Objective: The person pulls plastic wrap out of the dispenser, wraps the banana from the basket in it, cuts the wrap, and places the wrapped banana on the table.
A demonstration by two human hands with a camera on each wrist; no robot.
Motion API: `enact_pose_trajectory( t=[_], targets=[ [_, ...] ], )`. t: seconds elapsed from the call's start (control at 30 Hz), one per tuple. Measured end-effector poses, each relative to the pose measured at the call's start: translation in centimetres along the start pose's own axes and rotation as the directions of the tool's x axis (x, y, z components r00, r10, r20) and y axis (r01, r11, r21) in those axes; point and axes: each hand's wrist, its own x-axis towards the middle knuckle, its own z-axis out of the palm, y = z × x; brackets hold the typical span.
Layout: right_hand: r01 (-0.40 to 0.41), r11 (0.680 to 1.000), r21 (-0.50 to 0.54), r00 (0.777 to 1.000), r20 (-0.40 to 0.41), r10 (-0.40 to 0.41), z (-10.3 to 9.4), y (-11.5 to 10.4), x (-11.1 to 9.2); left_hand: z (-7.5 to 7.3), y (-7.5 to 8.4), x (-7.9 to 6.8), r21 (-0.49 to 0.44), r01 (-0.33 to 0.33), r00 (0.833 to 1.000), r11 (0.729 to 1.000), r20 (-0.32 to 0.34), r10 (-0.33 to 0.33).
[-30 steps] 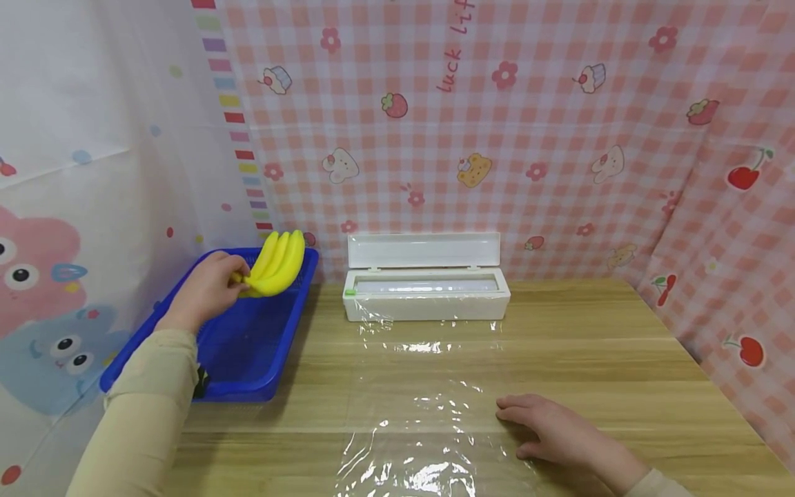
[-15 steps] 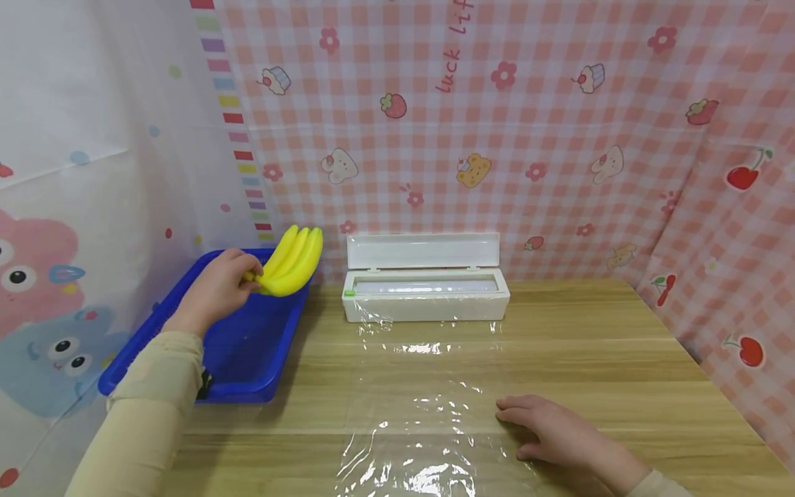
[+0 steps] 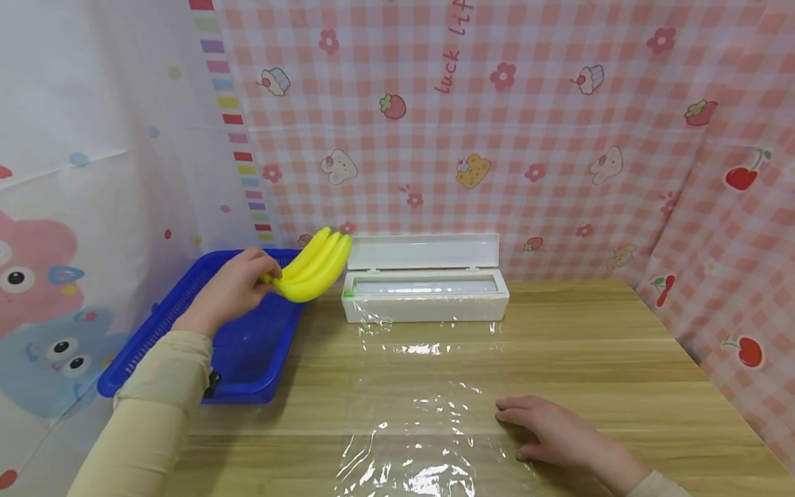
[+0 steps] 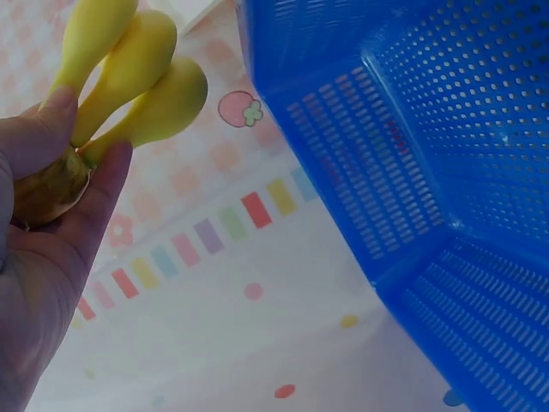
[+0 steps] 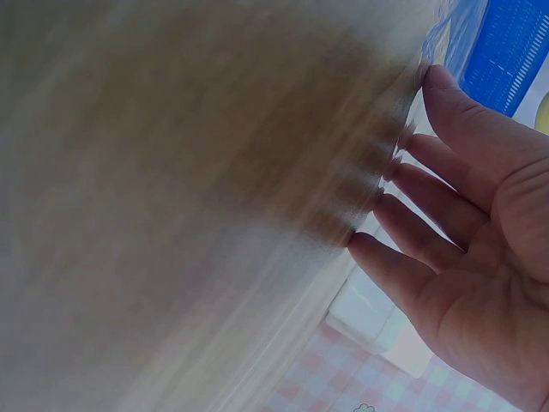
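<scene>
1. Checked cloth (image 3: 546, 124): pink and white, hung behind the table.
2. Table (image 3: 596, 338): wood-grain top.
3. Clear film (image 3: 422, 428): runs from the white box toward the person; wrinkled and glossy at the near end.
4. Blue basket (image 3: 248, 345): perforated, on the table's left side.
5. White box (image 3: 425, 308): at the table's far edge, lid raised, roll visible inside.
6. Right hand (image 3: 553, 431): fingers extended and slightly spread, fingertips down at the film's right edge; nothing grasped.
7. Left hand (image 3: 239, 286): above the basket, thumb and fingers closed firmly around the bananas' stem end.
8. Bananas (image 3: 317, 273): yellow bunch, held aloft between basket and box, tips angled up and rightward.
9. Green piece (image 3: 349, 293): on the box's left end.
</scene>
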Motion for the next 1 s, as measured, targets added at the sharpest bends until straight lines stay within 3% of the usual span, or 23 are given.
enact_pose_trajectory(
  t=[0.43,0.73,1.0],
  targets=[
    [0.03,0.999,-0.028,0.999,-0.036,-0.031,0.0,0.1,-0.1,1.1,2.7,0.8,-0.062,-0.132,0.991,0.989,0.002,0.132],
    [0.04,0.999,-0.017,0.998,-0.037,-0.04,0.2,0.3,0.0,2.3,4.6,1.5,-0.114,-0.27,0.962,0.956,-0.003,0.272],
    [0.036,0.999,-0.019,0.999,-0.031,-0.036,0.3,0.3,-0.1,3.3,6.7,1.6,-0.131,-0.348,0.935,0.928,0.021,0.354]
  ],
)
